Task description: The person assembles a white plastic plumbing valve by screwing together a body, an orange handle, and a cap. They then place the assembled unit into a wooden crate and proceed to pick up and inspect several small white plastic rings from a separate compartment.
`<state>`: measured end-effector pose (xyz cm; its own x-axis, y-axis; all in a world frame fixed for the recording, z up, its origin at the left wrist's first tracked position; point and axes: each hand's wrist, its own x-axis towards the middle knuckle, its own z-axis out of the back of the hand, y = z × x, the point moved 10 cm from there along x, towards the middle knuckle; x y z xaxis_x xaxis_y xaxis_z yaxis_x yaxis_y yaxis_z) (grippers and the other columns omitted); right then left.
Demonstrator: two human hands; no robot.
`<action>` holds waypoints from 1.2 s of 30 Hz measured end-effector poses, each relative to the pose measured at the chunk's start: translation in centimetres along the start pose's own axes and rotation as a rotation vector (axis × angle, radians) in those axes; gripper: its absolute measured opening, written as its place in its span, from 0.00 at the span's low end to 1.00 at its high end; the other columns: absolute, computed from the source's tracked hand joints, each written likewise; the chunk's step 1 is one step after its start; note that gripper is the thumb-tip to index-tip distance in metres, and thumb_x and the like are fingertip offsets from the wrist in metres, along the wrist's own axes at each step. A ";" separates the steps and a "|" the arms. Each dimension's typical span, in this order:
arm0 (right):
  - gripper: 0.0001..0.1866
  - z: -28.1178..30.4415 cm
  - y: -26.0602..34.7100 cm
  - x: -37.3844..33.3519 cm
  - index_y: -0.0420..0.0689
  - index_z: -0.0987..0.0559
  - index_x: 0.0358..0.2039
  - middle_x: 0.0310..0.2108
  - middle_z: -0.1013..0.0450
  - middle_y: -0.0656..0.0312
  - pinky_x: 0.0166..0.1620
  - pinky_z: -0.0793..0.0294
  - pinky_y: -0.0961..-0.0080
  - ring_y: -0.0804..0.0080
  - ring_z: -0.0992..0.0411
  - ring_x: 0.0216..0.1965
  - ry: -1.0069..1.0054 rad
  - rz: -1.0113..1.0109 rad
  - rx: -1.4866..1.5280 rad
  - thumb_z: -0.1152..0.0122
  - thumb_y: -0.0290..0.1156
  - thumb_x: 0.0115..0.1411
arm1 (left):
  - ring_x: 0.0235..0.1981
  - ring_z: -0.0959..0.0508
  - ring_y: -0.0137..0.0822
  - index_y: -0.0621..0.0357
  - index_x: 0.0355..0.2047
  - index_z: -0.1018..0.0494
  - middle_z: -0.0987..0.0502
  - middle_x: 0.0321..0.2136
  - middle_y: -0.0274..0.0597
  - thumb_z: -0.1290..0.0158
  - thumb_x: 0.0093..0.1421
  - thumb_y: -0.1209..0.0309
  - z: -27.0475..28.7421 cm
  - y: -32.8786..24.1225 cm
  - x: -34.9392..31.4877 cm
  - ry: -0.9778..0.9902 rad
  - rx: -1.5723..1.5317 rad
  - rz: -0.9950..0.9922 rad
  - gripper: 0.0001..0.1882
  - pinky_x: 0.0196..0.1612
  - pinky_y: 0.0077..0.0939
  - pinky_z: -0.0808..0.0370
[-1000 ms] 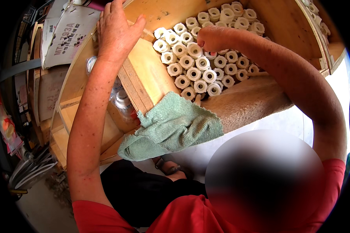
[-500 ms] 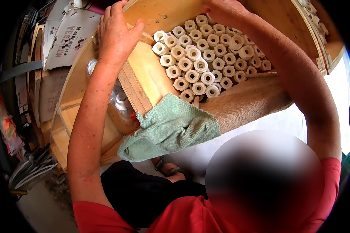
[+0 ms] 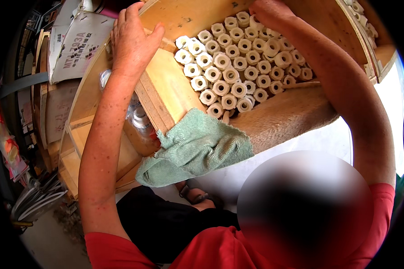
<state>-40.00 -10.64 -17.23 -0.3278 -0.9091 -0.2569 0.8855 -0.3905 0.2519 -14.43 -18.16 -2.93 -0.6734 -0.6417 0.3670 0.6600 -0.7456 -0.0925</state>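
Note:
Rows of white plastic pipe fittings [image 3: 230, 75], each with a hexagonal collar and a round hole, stand close together in a wooden box [image 3: 184, 20]. At the far side of the rows, my right hand [image 3: 270, 14] has its fingers curled down on one fitting, which they partly hide. My left hand [image 3: 134, 42] rests over the box's left wall, fingers spread and thumb apart, holding no loose thing. A green cloth [image 3: 197, 145] drapes over the near corner of a wooden divider [image 3: 155, 103]. Next to the cloth, a brown fuzzy pad [image 3: 287, 114] covers the near edge.
Left of the divider, a compartment holds clear plastic-wrapped items [image 3: 140, 120]. A printed cardboard box [image 3: 78, 45] stands at the far left. More white fittings [image 3: 366, 22] lie beyond the right wall. A sandaled foot [image 3: 195, 195] shows below.
My right hand has shifted slightly right along the far row, uncovering a fitting at its left. My left hand has barely moved.

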 end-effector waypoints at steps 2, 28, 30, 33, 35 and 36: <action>0.13 0.8 2.0 -0.4 0.40 0.18 0.32 0.35 0.22 0.49 0.40 0.25 0.59 0.52 0.23 0.39 -0.027 0.120 -0.138 0.47 0.34 0.56 | 0.51 0.29 0.47 0.59 0.53 0.34 0.29 0.47 0.49 0.40 0.52 0.64 0.1 0.1 -0.1 -0.003 0.004 0.003 0.29 0.55 0.39 0.33; 0.10 -7.2 9.9 -0.6 0.39 0.20 0.33 0.25 0.22 0.57 0.27 0.21 0.76 0.73 0.21 0.24 0.360 0.168 0.293 0.50 0.26 0.56 | 0.51 0.31 0.52 0.58 0.50 0.36 0.31 0.45 0.51 0.39 0.45 0.73 1.2 -0.9 -0.4 -0.009 -0.055 0.111 0.30 0.54 0.42 0.34; 0.11 -7.7 9.8 -0.8 0.38 0.20 0.33 0.25 0.22 0.57 0.25 0.21 0.76 0.73 0.21 0.24 0.396 0.120 0.328 0.52 0.26 0.57 | 0.51 0.32 0.52 0.58 0.50 0.36 0.31 0.45 0.51 0.39 0.45 0.73 1.2 -0.9 -0.4 -0.007 -0.056 0.108 0.30 0.54 0.42 0.34; 0.12 -7.9 10.6 -1.0 0.37 0.21 0.33 0.25 0.21 0.57 0.25 0.21 0.75 0.72 0.21 0.24 0.396 0.122 0.363 0.54 0.26 0.57 | 0.50 0.31 0.51 0.58 0.50 0.35 0.30 0.45 0.51 0.39 0.47 0.70 1.0 -0.8 -0.3 -0.002 -0.043 0.076 0.29 0.54 0.42 0.34; 0.13 -8.3 10.7 -1.1 0.37 0.21 0.33 0.25 0.21 0.57 0.25 0.21 0.75 0.72 0.21 0.24 0.414 0.109 0.371 0.56 0.26 0.57 | 0.49 0.29 0.48 0.59 0.50 0.33 0.29 0.44 0.49 0.40 0.51 0.63 0.5 -0.4 0.1 -0.003 0.010 0.002 0.28 0.53 0.41 0.33; 0.14 -8.6 10.6 -1.1 0.37 0.21 0.34 0.25 0.21 0.58 0.25 0.21 0.75 0.72 0.21 0.24 0.423 0.100 0.376 0.57 0.26 0.57 | 0.49 0.29 0.48 0.59 0.50 0.34 0.29 0.44 0.50 0.40 0.51 0.63 0.3 -0.3 0.0 -0.002 0.007 0.001 0.28 0.53 0.41 0.33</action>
<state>-27.44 -12.57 -22.32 -0.0195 -0.8376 -0.5460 0.7020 -0.4003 0.5890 -14.52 -17.92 -2.59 -0.6720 -0.6422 0.3687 0.6632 -0.7435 -0.0863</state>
